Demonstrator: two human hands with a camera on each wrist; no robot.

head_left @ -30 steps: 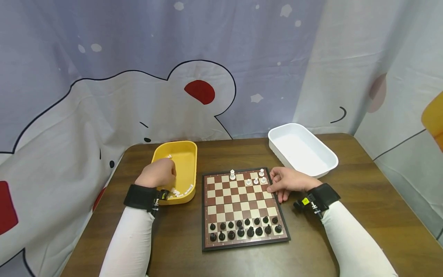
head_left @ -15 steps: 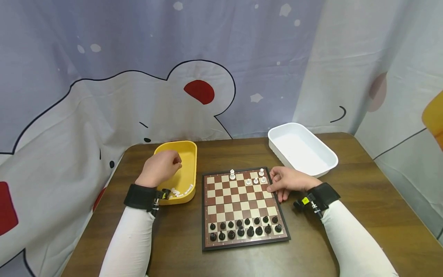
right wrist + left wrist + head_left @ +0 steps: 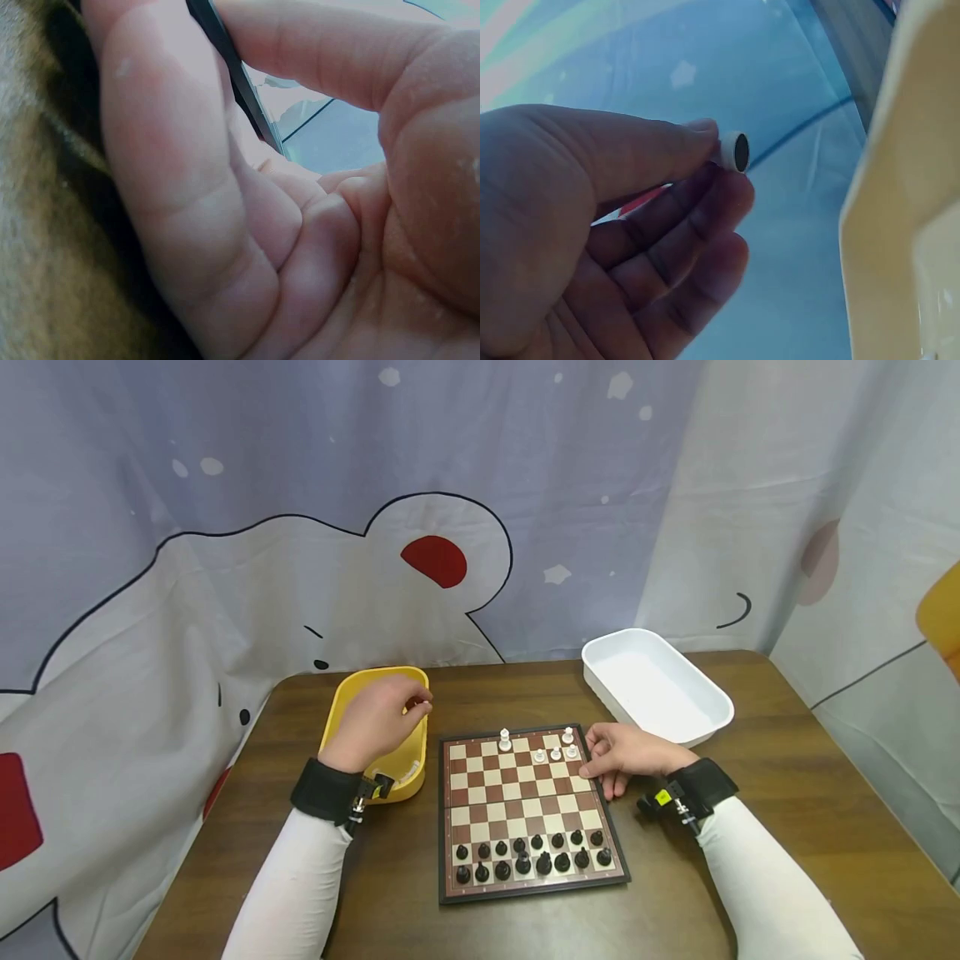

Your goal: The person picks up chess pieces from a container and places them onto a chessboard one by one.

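Note:
Between thumb and fingertips, my left hand (image 3: 378, 717) pinches a small white chess piece (image 3: 733, 152), its round dark base facing outward in the left wrist view. This hand is over the yellow tray (image 3: 411, 752), where a few white pieces lie at the near end. My right hand (image 3: 628, 750) grips the right edge of the chessboard (image 3: 510, 790), thumb on top. In the right wrist view the board's dark edge (image 3: 244, 94) runs between thumb and fingers. A tall white piece (image 3: 505, 742) and several smaller white pieces (image 3: 556, 753) stand on the far rows.
Two rows of black chess pieces (image 3: 522, 862) fill the board's near side. Behind my right hand stands a white tray (image 3: 656, 683) on the wooden table (image 3: 390, 877). A patterned curtain (image 3: 570, 510) hangs just behind the table's far edge.
My left hand has risen from inside the yellow tray and moved right toward its far right rim, with the white chess piece pinched. My right hand stays on the board's edge.

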